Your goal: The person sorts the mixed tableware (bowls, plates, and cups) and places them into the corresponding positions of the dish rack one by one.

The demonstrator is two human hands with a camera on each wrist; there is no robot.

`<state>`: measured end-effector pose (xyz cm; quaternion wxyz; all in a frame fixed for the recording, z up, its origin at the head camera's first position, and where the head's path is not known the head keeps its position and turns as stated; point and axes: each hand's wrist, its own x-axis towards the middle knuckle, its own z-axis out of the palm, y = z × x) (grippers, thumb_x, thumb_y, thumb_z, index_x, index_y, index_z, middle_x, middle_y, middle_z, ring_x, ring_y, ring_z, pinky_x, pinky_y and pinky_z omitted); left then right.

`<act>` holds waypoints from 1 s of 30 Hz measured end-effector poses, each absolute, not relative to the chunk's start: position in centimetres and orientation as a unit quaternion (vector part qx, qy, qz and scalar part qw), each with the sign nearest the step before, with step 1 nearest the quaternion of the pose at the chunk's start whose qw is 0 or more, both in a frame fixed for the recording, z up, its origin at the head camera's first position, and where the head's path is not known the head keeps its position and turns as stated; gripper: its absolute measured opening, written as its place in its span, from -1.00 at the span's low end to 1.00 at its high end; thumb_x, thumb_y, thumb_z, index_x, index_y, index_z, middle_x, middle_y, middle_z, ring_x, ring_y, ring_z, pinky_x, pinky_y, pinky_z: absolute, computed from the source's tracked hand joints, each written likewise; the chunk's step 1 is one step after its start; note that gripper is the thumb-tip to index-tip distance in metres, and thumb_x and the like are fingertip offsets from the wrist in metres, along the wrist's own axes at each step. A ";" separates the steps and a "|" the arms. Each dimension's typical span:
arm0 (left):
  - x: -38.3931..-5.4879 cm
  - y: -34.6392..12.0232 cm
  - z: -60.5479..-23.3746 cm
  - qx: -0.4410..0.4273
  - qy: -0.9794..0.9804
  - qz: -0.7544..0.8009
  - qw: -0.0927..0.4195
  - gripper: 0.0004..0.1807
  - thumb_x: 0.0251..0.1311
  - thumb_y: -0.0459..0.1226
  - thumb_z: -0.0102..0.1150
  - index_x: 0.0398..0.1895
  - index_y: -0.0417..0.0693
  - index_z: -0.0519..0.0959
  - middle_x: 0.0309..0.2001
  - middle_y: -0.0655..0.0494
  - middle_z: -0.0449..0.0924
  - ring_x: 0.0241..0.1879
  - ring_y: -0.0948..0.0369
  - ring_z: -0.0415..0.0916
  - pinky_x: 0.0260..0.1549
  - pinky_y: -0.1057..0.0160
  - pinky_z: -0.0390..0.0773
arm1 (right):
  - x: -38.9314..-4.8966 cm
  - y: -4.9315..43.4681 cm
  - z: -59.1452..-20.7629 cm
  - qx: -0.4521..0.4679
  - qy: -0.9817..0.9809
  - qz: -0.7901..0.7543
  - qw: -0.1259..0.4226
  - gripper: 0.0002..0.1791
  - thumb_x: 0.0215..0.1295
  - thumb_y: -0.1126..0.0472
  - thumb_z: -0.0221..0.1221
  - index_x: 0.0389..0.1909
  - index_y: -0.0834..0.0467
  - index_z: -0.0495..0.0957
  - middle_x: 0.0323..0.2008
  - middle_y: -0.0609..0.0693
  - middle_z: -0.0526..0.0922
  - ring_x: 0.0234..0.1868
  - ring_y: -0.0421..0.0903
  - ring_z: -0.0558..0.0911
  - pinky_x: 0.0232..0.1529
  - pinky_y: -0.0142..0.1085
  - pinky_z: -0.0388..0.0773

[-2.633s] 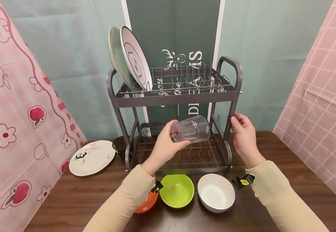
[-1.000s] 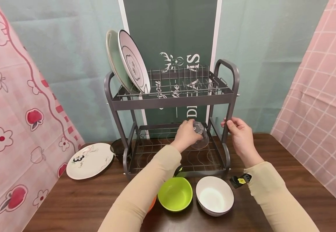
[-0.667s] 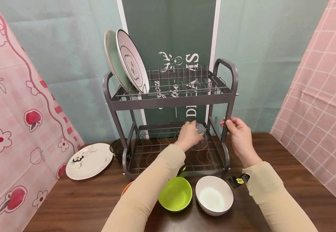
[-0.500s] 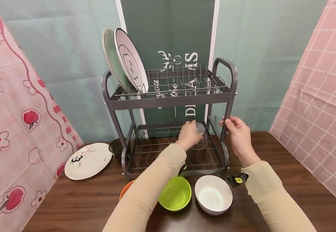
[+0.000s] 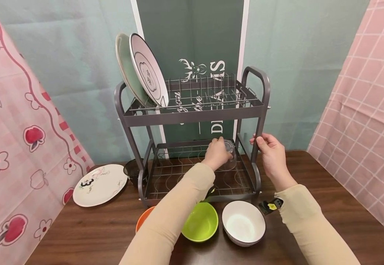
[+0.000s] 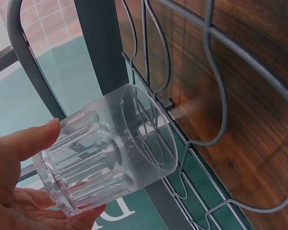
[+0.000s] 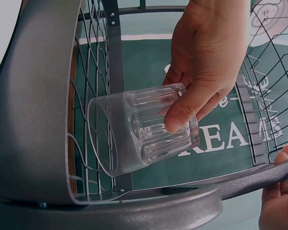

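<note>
My left hand grips a clear drinking glass by its base, thumb on one side and fingers on the other. The glass is upside down, its rim right at the wires of the lower tier of a dark grey two-tier dish rack, near the back right corner. In the right wrist view the glass shows between the rack's side frame and the left hand. My right hand pinches the rack's front right post between thumb and fingers.
A green plate and a white plate stand in the upper tier's left end. On the table are a patterned plate, a dark cup, and orange, green and white bowls.
My left hand has carried the glass rightward and back into the lower tier, turning it mouth down; it has barely moved lately. The right hand has closed onto the rack post.
</note>
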<state>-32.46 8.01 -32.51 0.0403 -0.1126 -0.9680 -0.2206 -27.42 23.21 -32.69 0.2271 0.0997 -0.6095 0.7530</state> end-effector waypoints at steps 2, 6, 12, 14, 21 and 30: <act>-32.5 8.1 -32.5 -0.111 -0.968 -0.220 0.037 -0.16 0.04 -0.06 0.29 0.36 -0.15 0.18 0.21 -0.12 0.33 0.15 0.04 0.39 0.04 0.18 0.49 | -27.4 23.2 -32.7 0.098 -0.609 0.754 0.228 -0.88 0.28 0.19 0.07 -0.26 0.12 0.53 -0.46 -0.24 0.67 -0.28 -0.36 0.63 -0.12 -0.55 0.42; -32.7 8.3 -32.8 -0.110 -0.969 -0.217 0.037 -0.16 0.06 -0.02 0.27 0.36 -0.14 0.18 0.22 -0.11 0.32 0.17 0.04 0.38 0.06 0.18 0.48 | -27.4 23.2 -32.8 0.093 -0.604 0.757 0.232 -0.87 0.28 0.20 0.07 -0.25 0.15 0.53 -0.48 -0.24 0.67 -0.30 -0.36 0.64 -0.12 -0.54 0.43; -33.1 8.6 -33.2 -0.112 -0.971 -0.209 0.040 -0.20 0.09 0.01 0.23 0.33 -0.17 0.22 0.19 -0.11 0.35 0.16 0.03 0.39 0.08 0.18 0.47 | -27.4 23.2 -32.7 0.096 -0.605 0.756 0.230 -0.87 0.27 0.19 0.08 -0.25 0.15 0.54 -0.47 -0.23 0.68 -0.29 -0.36 0.63 -0.13 -0.55 0.43; -33.1 8.6 -33.2 -0.114 -0.970 -0.209 0.043 -0.21 0.08 0.01 0.24 0.32 -0.18 0.24 0.17 -0.11 0.37 0.14 0.03 0.41 0.07 0.17 0.47 | -27.4 23.2 -32.7 0.098 -0.609 0.753 0.229 -0.87 0.28 0.18 0.08 -0.25 0.13 0.54 -0.47 -0.23 0.68 -0.28 -0.36 0.63 -0.12 -0.55 0.43; -33.0 8.8 -33.1 -0.117 -0.971 -0.201 0.047 -0.22 0.08 0.01 0.23 0.30 -0.19 0.25 0.13 -0.11 0.40 0.11 0.03 0.44 0.05 0.18 0.49 | -27.4 23.2 -32.7 0.095 -0.610 0.753 0.229 -0.89 0.28 0.18 0.09 -0.27 0.10 0.55 -0.46 -0.24 0.67 -0.28 -0.36 0.63 -0.14 -0.55 0.43; -32.9 8.9 -33.0 -0.116 -0.971 -0.205 0.049 -0.20 0.06 0.04 0.24 0.28 -0.20 0.23 0.13 -0.09 0.36 0.16 0.04 0.34 0.20 0.15 0.34 | -27.3 23.4 -32.6 0.088 -0.630 0.738 0.224 -0.76 0.30 0.17 0.07 -0.16 0.25 0.51 -0.44 -0.27 0.66 -0.25 -0.37 0.60 -0.11 -0.56 0.41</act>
